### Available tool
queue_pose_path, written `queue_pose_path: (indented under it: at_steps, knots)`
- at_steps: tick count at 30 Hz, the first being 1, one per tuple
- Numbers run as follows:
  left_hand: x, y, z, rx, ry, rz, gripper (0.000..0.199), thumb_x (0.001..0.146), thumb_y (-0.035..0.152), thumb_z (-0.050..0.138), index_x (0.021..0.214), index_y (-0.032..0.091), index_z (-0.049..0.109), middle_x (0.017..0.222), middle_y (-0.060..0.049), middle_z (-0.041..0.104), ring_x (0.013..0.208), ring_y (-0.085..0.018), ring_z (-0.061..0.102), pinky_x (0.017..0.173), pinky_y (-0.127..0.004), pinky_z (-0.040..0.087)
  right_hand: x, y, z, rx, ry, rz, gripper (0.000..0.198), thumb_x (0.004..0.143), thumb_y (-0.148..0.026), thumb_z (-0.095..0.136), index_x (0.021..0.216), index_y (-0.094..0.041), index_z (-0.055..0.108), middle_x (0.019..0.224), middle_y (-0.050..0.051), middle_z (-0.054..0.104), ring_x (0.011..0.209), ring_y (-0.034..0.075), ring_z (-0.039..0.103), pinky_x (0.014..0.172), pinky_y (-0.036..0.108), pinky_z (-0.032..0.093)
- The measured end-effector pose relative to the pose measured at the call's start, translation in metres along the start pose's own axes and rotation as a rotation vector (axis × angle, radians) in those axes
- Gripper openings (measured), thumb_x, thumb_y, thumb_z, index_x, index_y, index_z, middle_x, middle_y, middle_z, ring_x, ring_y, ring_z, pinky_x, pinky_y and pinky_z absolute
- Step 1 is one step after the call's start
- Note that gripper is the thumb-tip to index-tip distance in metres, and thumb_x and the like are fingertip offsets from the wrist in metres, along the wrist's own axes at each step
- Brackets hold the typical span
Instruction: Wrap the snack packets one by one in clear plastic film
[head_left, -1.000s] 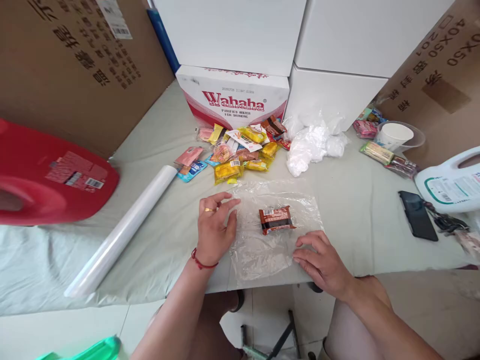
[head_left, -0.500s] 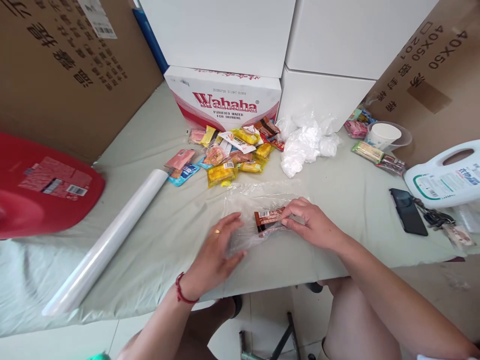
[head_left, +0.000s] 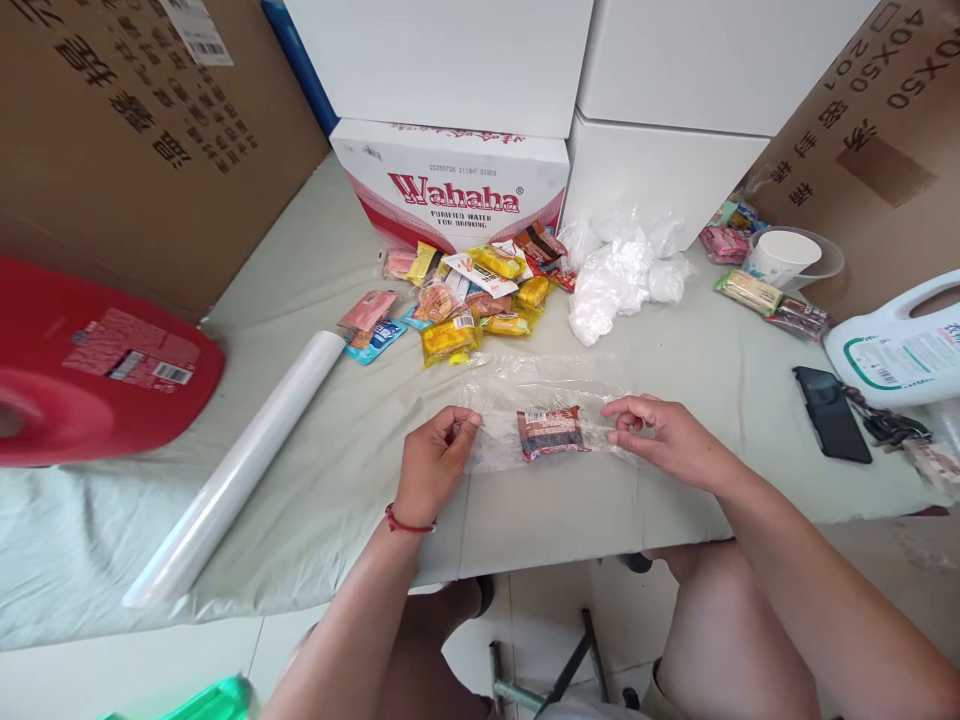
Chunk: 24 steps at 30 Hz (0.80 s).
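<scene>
A snack in a brown wrapper lies flat on a thin sheet of clear plastic film, spread on the cloth in front of me. My left hand, wearing a red cord bracelet, pinches the film's left edge between thumb and fingers. On the opposite side my right hand is by the film's right edge, its thumb and forefinger a little apart. The brown snack is clear of both hands. Behind the film is a pile of small wrapped snacks, many in yellow wrappers.
A long clear plastic roll and a red jug lie left. Crumpled clear plastic sits before white boxes. Rightward are a paper cup, a phone, keys and a white bottle. Cardboard boxes flank both sides.
My right hand has let go of the brown snack and moved right. My left hand has closed on the film's left edge. The view has shifted slightly.
</scene>
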<state>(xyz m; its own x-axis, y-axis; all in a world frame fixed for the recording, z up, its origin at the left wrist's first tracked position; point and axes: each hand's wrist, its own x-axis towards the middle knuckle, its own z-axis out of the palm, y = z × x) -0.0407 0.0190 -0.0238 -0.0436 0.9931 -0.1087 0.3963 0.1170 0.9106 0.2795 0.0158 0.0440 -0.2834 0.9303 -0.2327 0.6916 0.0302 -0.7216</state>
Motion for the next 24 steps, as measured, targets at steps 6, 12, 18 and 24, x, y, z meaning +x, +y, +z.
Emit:
queue_pose_path:
  at_steps: [6, 12, 18, 24]
  knots:
    - [0.006, 0.001, 0.002, 0.141, 0.053, 0.008, 0.04, 0.09, 0.055, 0.053, 0.079, 0.02, 0.067, 0.058, 0.005, 0.047, 0.056, -0.013, 0.042, 0.056, -0.026, 0.033, 0.014, 0.016, -0.001, 0.193, 0.017, 0.095, 0.037, 0.086, -0.053, 0.064, 0.101, -0.021, 0.074, 0.087, 0.002, 0.069, 0.079, 0.017, 0.058, 0.071, 0.03, 0.045]
    - [0.014, -0.005, 0.0, 0.342, 0.184, 0.024, 0.031, 0.083, 0.039, 0.058, 0.104, 0.019, 0.068, 0.074, -0.001, 0.063, 0.069, -0.02, 0.06, 0.07, -0.033, 0.047, 0.029, 0.033, 0.009, 0.204, 0.036, 0.171, 0.04, 0.082, -0.054, 0.066, 0.105, -0.021, 0.072, 0.085, 0.001, 0.067, 0.071, 0.015, 0.056, 0.064, 0.028, 0.043]
    - [0.002, 0.009, -0.013, 0.497, 0.585, 0.239, 0.038, 0.084, 0.033, 0.064, 0.117, 0.016, 0.065, 0.115, -0.014, 0.061, 0.114, -0.035, 0.057, 0.097, -0.052, 0.049, 0.031, 0.035, 0.01, 0.111, 0.07, 0.167, 0.038, 0.086, -0.051, 0.062, 0.106, -0.021, 0.072, 0.082, 0.001, 0.068, 0.069, 0.016, 0.057, 0.064, 0.028, 0.044]
    - [-0.065, 0.048, 0.01, 0.606, 0.65, 0.83, 0.029, 0.084, 0.009, 0.066, 0.108, 0.025, 0.066, 0.1, -0.008, 0.065, 0.092, -0.026, 0.061, 0.079, -0.045, 0.049, 0.031, 0.029, 0.002, -0.176, 0.239, 0.064, 0.031, 0.091, -0.043, 0.057, 0.108, -0.022, 0.072, 0.099, 0.006, 0.072, 0.093, 0.024, 0.062, 0.082, 0.038, 0.049]
